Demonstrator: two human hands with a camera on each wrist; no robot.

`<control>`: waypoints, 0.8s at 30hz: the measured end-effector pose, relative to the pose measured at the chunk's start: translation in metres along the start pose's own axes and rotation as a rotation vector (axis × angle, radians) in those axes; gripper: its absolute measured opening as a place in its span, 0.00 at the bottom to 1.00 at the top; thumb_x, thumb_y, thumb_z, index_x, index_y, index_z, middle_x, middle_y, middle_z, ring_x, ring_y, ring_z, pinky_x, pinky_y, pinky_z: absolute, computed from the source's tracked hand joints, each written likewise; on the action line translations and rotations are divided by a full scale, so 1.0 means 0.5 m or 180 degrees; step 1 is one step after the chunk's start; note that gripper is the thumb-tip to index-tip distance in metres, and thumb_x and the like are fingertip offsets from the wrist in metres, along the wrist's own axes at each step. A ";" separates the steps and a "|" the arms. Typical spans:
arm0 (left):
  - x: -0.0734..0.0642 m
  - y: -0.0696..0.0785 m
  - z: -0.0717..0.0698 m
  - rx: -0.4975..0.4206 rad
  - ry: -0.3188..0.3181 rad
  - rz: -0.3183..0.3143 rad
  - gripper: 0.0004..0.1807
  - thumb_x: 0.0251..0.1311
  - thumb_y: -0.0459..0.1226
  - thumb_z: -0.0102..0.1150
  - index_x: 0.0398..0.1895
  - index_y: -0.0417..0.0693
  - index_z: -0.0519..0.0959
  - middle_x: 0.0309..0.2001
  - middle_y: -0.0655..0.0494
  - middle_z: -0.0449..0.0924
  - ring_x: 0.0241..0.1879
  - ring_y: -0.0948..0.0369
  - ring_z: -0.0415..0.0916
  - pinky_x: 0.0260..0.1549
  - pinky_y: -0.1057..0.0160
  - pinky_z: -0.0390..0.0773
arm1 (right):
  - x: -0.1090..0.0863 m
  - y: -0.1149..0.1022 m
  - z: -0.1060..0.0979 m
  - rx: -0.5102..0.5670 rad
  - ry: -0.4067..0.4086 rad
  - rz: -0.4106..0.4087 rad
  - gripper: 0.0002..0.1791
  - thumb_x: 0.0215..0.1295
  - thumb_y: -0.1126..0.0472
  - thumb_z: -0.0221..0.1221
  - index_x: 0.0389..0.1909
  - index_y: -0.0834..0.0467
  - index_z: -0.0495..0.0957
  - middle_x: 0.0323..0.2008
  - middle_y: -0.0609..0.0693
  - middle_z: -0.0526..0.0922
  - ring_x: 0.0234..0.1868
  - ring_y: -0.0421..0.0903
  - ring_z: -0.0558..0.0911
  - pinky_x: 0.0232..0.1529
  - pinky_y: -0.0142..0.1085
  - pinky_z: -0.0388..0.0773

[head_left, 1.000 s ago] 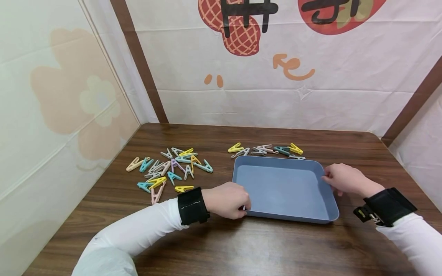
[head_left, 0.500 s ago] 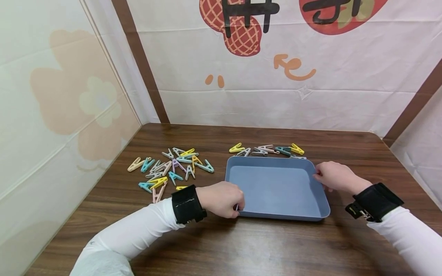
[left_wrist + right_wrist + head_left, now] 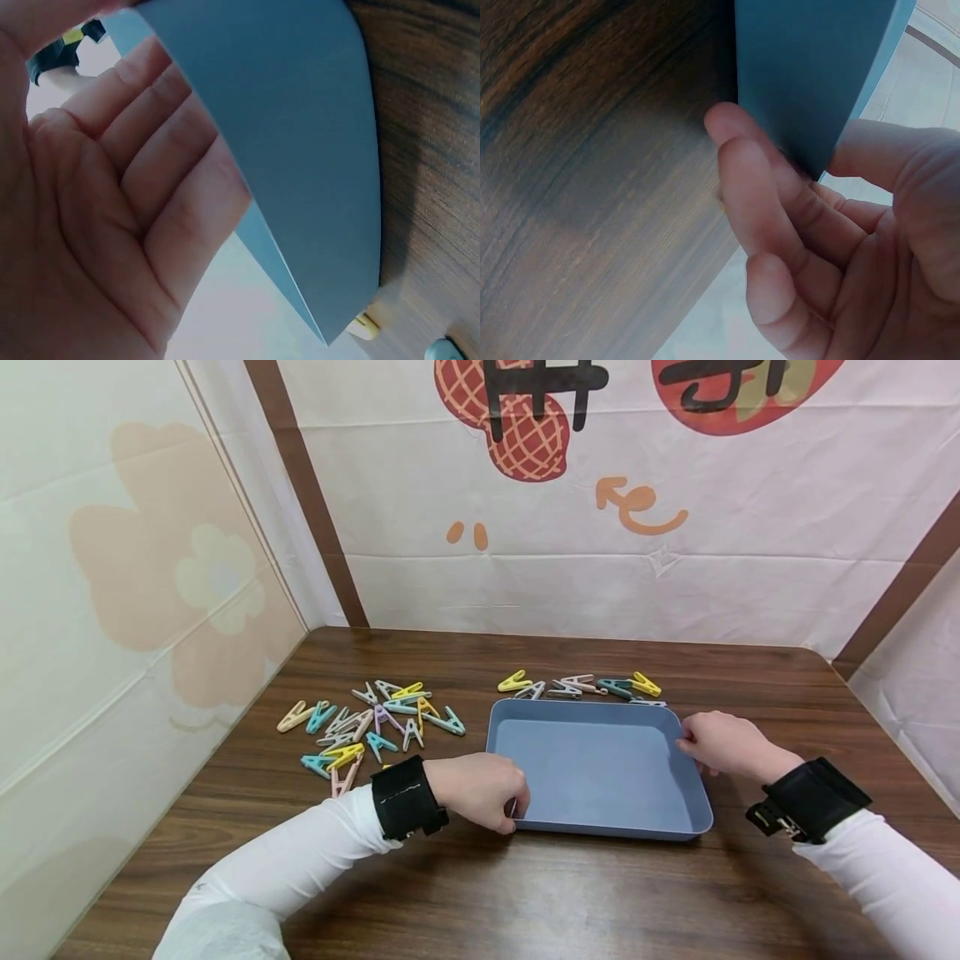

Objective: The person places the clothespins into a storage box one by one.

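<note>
A shallow blue-grey tray [image 3: 596, 768] lies on the wooden table with nothing in it. My left hand [image 3: 483, 789] grips its near-left corner; in the left wrist view the fingers [image 3: 187, 187] pass over the rim to the inner side of the tray wall [image 3: 307, 135]. At the right side my right hand [image 3: 731, 745] holds the wall between thumb and fingers. The right wrist view shows the thumb [image 3: 870, 154] at the rim and the curled fingers [image 3: 750, 187] along the outside.
Left of the tray, several clothespins [image 3: 381, 718] in yellow, blue, pink, grey and purple lie scattered. Behind its far rim is another row of clothespins [image 3: 577, 685]. A printed cloth [image 3: 570, 585] hangs beyond the table's far edge, and another cloth [image 3: 142, 593] along the left.
Both hands have slid the tray a little to the left across the table, mostly in the first half second. The near yellow clothespin is now mostly hidden by the left wrist.
</note>
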State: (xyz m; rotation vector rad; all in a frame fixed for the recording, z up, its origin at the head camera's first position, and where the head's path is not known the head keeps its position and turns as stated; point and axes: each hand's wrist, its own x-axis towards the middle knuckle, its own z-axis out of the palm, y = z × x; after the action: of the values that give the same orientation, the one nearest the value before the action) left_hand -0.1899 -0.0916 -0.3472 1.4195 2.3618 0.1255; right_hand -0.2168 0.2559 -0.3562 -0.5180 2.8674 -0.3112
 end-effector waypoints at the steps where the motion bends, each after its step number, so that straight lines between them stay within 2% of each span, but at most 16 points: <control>1: 0.001 -0.003 -0.001 -0.0120 -0.0004 -0.0012 0.04 0.55 0.41 0.68 0.30 0.53 0.85 0.24 0.69 0.76 0.28 0.70 0.71 0.29 0.70 0.70 | 0.000 0.000 0.001 0.0003 -0.0003 0.0006 0.14 0.68 0.62 0.57 0.21 0.56 0.71 0.15 0.44 0.74 0.14 0.40 0.74 0.19 0.36 0.68; 4: 0.005 -0.016 -0.008 -0.0555 0.0096 0.0018 0.06 0.57 0.44 0.68 0.30 0.53 0.84 0.22 0.70 0.77 0.25 0.72 0.72 0.27 0.71 0.71 | 0.000 0.002 0.001 0.0000 0.0001 0.0016 0.14 0.68 0.62 0.57 0.21 0.56 0.71 0.15 0.45 0.74 0.14 0.40 0.74 0.19 0.36 0.68; 6: 0.007 -0.028 -0.016 -0.0766 0.0258 0.0075 0.06 0.59 0.44 0.66 0.30 0.53 0.84 0.22 0.70 0.77 0.23 0.72 0.72 0.26 0.71 0.72 | 0.000 0.002 0.001 -0.0016 0.0018 0.0010 0.14 0.68 0.62 0.57 0.21 0.55 0.72 0.15 0.45 0.74 0.14 0.40 0.74 0.19 0.36 0.68; 8: 0.008 -0.040 -0.026 -0.0871 0.0440 0.0093 0.06 0.61 0.43 0.63 0.31 0.52 0.84 0.23 0.69 0.78 0.24 0.72 0.73 0.26 0.71 0.73 | 0.001 0.003 0.001 -0.0027 0.0032 0.0005 0.14 0.68 0.62 0.57 0.21 0.55 0.72 0.15 0.45 0.74 0.15 0.40 0.74 0.19 0.36 0.68; 10: 0.010 -0.053 -0.039 -0.0861 0.0620 0.0024 0.06 0.63 0.42 0.62 0.32 0.51 0.84 0.25 0.69 0.79 0.25 0.72 0.75 0.28 0.70 0.74 | 0.002 0.003 0.002 -0.0040 0.0042 0.0002 0.14 0.68 0.61 0.57 0.21 0.55 0.72 0.16 0.44 0.74 0.15 0.40 0.73 0.19 0.36 0.67; 13: 0.013 -0.075 -0.053 -0.0722 0.0860 -0.0276 0.07 0.63 0.43 0.61 0.33 0.51 0.84 0.26 0.68 0.79 0.26 0.71 0.75 0.29 0.68 0.75 | 0.002 0.003 0.001 -0.0056 0.0044 0.0002 0.14 0.68 0.61 0.57 0.21 0.55 0.73 0.16 0.44 0.75 0.15 0.40 0.73 0.19 0.36 0.67; 16: 0.017 -0.099 -0.059 -0.0397 0.1090 -0.0689 0.09 0.64 0.46 0.61 0.32 0.53 0.84 0.24 0.67 0.78 0.25 0.69 0.74 0.27 0.67 0.74 | 0.002 0.003 0.001 -0.0057 0.0052 0.0005 0.14 0.68 0.61 0.57 0.21 0.55 0.72 0.16 0.45 0.74 0.15 0.40 0.73 0.19 0.36 0.67; 20: 0.025 -0.123 -0.056 0.0062 0.1318 -0.1223 0.14 0.63 0.49 0.60 0.24 0.54 0.80 0.18 0.65 0.72 0.21 0.65 0.70 0.21 0.66 0.68 | 0.003 0.005 0.001 -0.0045 0.0050 -0.0002 0.14 0.68 0.61 0.57 0.20 0.55 0.72 0.15 0.44 0.74 0.14 0.40 0.73 0.19 0.36 0.67; 24: 0.034 -0.144 -0.051 0.0195 0.1366 -0.1651 0.24 0.62 0.53 0.60 0.13 0.53 0.70 0.13 0.63 0.63 0.16 0.63 0.65 0.15 0.65 0.61 | 0.003 0.006 -0.001 -0.0032 0.0020 0.0009 0.14 0.68 0.62 0.57 0.21 0.55 0.73 0.15 0.44 0.74 0.14 0.40 0.73 0.19 0.36 0.66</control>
State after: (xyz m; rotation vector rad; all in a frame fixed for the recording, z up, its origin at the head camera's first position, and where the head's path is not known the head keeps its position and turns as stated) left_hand -0.2663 -0.1089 -0.3478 0.8143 3.0275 0.2352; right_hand -0.2193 0.2579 -0.3569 -0.5158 2.8769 -0.2986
